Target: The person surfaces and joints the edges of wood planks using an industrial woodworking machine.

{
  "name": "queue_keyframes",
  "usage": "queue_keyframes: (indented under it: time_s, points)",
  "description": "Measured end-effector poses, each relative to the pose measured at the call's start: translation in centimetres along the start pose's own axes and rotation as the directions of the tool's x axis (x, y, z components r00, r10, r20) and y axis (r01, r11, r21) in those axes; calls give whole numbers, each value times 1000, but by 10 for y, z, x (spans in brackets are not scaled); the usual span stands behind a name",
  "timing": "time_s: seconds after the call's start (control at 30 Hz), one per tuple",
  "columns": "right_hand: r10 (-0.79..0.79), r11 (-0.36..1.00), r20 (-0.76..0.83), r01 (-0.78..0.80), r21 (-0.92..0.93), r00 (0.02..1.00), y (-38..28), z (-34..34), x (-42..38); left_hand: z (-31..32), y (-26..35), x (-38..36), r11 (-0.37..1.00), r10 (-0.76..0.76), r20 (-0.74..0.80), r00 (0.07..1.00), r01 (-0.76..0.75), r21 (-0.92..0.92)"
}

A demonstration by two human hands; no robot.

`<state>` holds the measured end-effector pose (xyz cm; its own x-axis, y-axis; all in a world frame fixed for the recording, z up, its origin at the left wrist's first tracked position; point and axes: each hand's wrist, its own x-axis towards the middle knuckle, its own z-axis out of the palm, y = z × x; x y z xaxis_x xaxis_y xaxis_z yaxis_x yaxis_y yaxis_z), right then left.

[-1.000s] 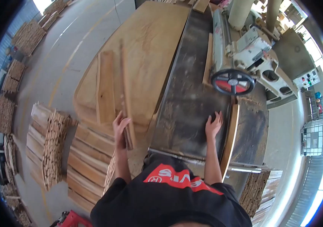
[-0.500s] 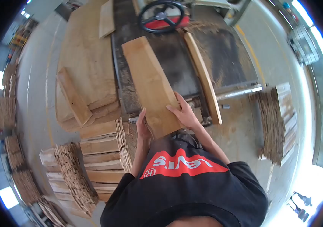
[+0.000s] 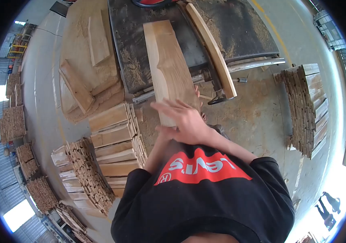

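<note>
A long wooden board [image 3: 171, 60] reaches from close to my chest out over a dark machine table [image 3: 136, 44]. Its upper face has a wavy grain line with a paler strip along the left. My left hand [image 3: 197, 92] supports the board from below, with its fingertips curled up at the right edge. Most of that hand is hidden by the board and my other hand. Slightly blurred, my right hand [image 3: 186, 122] lies across the near part of the board, fingers spread and pointing left.
A wooden strip [image 3: 211, 48] runs along the machine table's right part, near scattered sawdust. Left of it, a large panel [image 3: 73, 44] carries loose boards. Stacked boards stand at the near left [image 3: 114, 146] and on the right [image 3: 304, 109]. Part of a handwheel [image 3: 152, 4] shows at the top.
The board has been turned over and shows a different face. My right hand has left its right edge and now spreads across the top; my left hand has moved from the left edge to underneath.
</note>
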<state>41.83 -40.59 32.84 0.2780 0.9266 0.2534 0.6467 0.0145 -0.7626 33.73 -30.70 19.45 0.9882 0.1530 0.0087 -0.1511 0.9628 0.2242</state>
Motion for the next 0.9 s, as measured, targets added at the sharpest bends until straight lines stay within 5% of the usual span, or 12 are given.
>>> queue_keyframes:
  time_s: [0.1,0.23,0.27,0.37,0.4,0.47,0.57,0.67,0.7,0.73,0.8,0.9]
  points:
    - [52,968,31,-43,-248,998,24,17,-20,7,-6,13,996,11,40,999,-8,-92]
    - [21,978,8,-19,-207,1000,47,16,-40,10,-3,26,993,108,-92,990,-113,-44]
    - [80,995,-18,-80,-51,997,48,13,-46,13,-1,22,988,154,-221,963,-152,25]
    - [260,925,-40,-237,297,965,61,9,-74,-18,-11,33,767,400,-608,686,113,632]
    - [372,859,-4,-343,381,928,70,13,-85,-18,-15,33,639,518,-584,625,172,750]
    - [570,667,92,-525,529,817,97,28,-108,28,-10,33,661,452,-593,666,196,725]
    - [722,147,147,-357,923,676,136,49,-120,36,-3,32,675,410,-600,686,214,706]
    - [744,21,158,-259,966,649,178,61,-123,19,0,41,254,367,-405,837,329,910]
    - [727,-48,158,-180,983,668,176,55,-116,3,-8,43,-216,427,-269,863,387,897]
    - [741,-76,134,-117,990,658,184,57,-113,4,-8,49,-343,385,-186,904,328,880]
    - [770,-131,95,10,991,630,202,66,-111,3,-3,57,-574,268,-39,963,192,796]
    - [789,-126,42,94,988,612,213,72,-96,-13,15,86,-601,226,-19,974,155,784]
